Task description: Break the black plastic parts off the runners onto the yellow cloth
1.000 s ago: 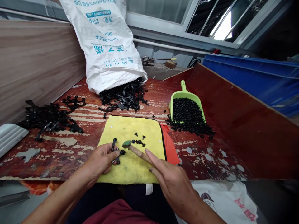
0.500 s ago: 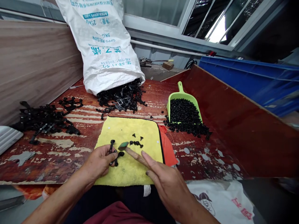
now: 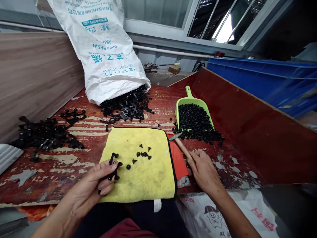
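Observation:
My left hand (image 3: 105,177) is closed around a black jointed plastic part (image 3: 114,167), over the left side of a yellow cloth (image 3: 148,181). Several small black plugs (image 3: 143,154) lie loose on the cloth, a little right of that part. In my right hand (image 3: 204,172) is the wooden handle of a small hammer (image 3: 183,147). Its metal head is beside the cloth's right edge, near a green dustpan (image 3: 188,99) heaped with small black plugs (image 3: 195,117). Some of the left fingers are partly hidden behind the held part.
A white sack (image 3: 111,62) spills black jointed parts (image 3: 128,104) at the back. Another pile of them (image 3: 47,134) lies at the left. An orange cloth (image 3: 178,158) shows under the yellow one. Wooden boards stand along both sides, and a blue crate (image 3: 260,79) is beyond the right board (image 3: 247,122).
My right hand has swung the hammer away from the black part, out to the right of the cloth. My left hand has turned the part and drawn it slightly left; two more plugs show on the cloth.

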### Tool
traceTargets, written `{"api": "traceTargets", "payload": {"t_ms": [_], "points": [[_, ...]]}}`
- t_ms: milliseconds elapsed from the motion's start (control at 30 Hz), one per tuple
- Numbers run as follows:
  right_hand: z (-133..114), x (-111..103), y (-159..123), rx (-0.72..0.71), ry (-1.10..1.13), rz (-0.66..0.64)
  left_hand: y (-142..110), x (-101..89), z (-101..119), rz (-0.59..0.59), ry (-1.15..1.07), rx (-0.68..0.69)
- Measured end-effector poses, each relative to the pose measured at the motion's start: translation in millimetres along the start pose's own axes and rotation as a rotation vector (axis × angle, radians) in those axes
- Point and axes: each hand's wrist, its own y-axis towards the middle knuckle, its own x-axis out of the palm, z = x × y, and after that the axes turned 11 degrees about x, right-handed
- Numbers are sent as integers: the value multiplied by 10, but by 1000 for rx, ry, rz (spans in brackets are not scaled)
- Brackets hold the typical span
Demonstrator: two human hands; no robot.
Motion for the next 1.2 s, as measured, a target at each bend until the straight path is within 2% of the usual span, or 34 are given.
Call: {"api": "traceTargets", "payload": {"t_ms": [67,167,267,333,433,533,667,733,800,967,1100,1200], "points": [[-85,1,-16,-30,-48,114,-97,25,-3,37,-116,-51],[-440,-96,-125,-159,75,204,-217,57,-50,2,-274,-121],[-936,-159,-265,-356,328,73,-286,56,-114,-54,-391,-133],[-1249,-131,-331,-429,412,-42,-314,38,-146,-53,-441,-133],[-1598,-21,-367,-478,408,-113,-353,7,-161,-37,-481,-140],[-1789,96,-359,-502,321,-121,-400,-9,-144,-6,-465,-136],[-1869,207,-346,-479,305,-117,-464,-28,-111,44,-402,-97],[-1858,226,-345,-439,404,-130,-485,-44,-104,46,-362,-77],[-1822,211,-349,-378,594,-184,-496,-59,-105,57,-317,-54],[-1698,94,-399,-75,1197,-508,-488,-47,-132,117,-242,-7],[-1629,51,-479,101,1457,-816,-464,-9,-168,116,-205,-8],[-1602,36,-525,142,1525,-842,-442,22,-197,153,-182,-2]]}}
